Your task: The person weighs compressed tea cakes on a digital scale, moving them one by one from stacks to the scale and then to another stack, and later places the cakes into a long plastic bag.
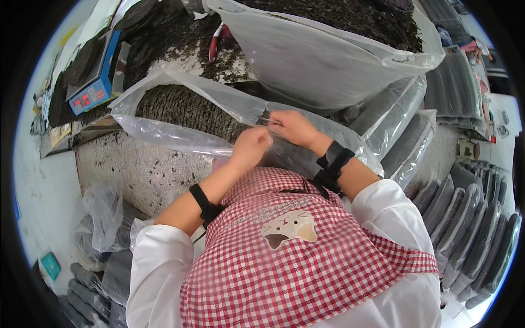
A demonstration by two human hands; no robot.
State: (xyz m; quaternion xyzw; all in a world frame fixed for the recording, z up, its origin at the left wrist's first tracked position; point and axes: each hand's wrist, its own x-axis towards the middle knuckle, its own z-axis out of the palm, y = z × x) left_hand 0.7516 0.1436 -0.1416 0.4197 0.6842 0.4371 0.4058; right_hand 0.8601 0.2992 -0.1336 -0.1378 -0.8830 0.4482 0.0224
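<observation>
A long clear plastic bag (176, 137) lies across the work surface, its wide mouth to the left. Dark, ridged dried material, resembling stacked dried seaweed (188, 107), fills the part near the mouth. My left hand (251, 148) is curled at the bag's near edge; whether its fingers grip the film is unclear. Just right of it, my right hand (296, 128) pinches the upper film of the bag. The two hands are close together. Behind them stands a larger translucent bag (311, 61), open at the top and full of loose dark flakes.
A blue digital scale (92, 92) stands at the left, dark material on it. A red-handled tool (213, 47) lies among flakes behind. Filled bags (389, 110) lie at right, with more packed bags (463, 229) in rows below. Crumpled plastic (104, 217) sits lower left. A person (475, 46) is far right.
</observation>
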